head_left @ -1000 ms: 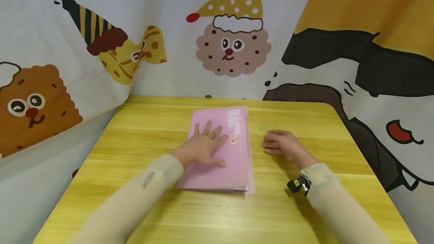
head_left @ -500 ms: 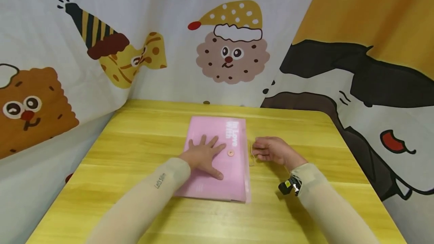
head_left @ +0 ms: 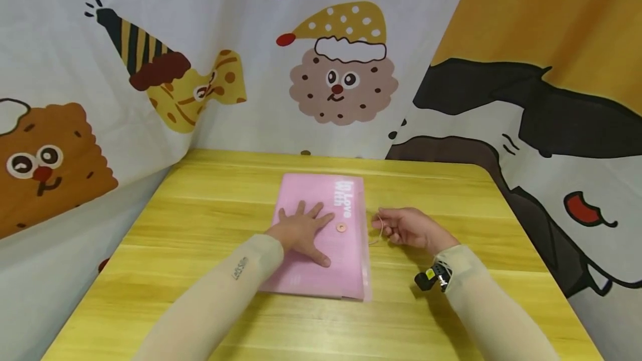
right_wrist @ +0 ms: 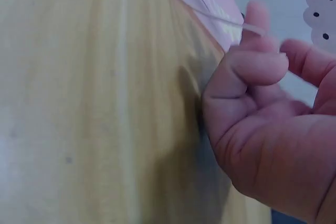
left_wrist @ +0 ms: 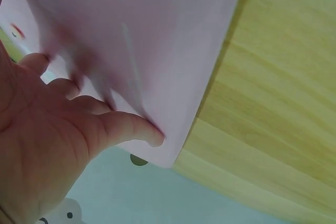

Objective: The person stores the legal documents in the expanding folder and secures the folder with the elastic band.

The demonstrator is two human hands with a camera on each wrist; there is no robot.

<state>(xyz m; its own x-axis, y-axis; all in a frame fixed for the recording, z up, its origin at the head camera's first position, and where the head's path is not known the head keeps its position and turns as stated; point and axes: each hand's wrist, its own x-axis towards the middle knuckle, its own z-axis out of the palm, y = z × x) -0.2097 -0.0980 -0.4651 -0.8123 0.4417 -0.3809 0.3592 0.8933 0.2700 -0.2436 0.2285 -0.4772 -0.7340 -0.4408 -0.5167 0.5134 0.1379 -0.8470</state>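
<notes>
A pink file folder (head_left: pixel 346 266) with white lettering and a round button (head_left: pixel 341 227) lies on the wooden table. My left hand (head_left: pixel 303 233) rests on it, fingers spread; the left wrist view shows the thumb of that hand (left_wrist: pixel 47 124) against the pink cover (left_wrist: pixel 173 66). From the folder's right edge runs a thin pale cord (head_left: pixel 381 227). Just right of that edge, my right hand (head_left: pixel 411 228) holds the cord with curled fingers. Seen from the right wrist, the cord (right_wrist: pixel 223 19) reaches the fingers of my right hand (right_wrist: pixel 262 114).
Yellow wood-grain table (head_left: pixel 200 199) surrounds the folder on all sides. Behind and beside it hangs a white curtain (head_left: pixel 261 127) printed with cartoon figures. A small black camera (head_left: pixel 426 279) is strapped at my right wrist.
My right hand has moved left toward the folder and now has the cord looped at its fingers. The left hand stays spread on the cover. The head view has tilted up slightly.
</notes>
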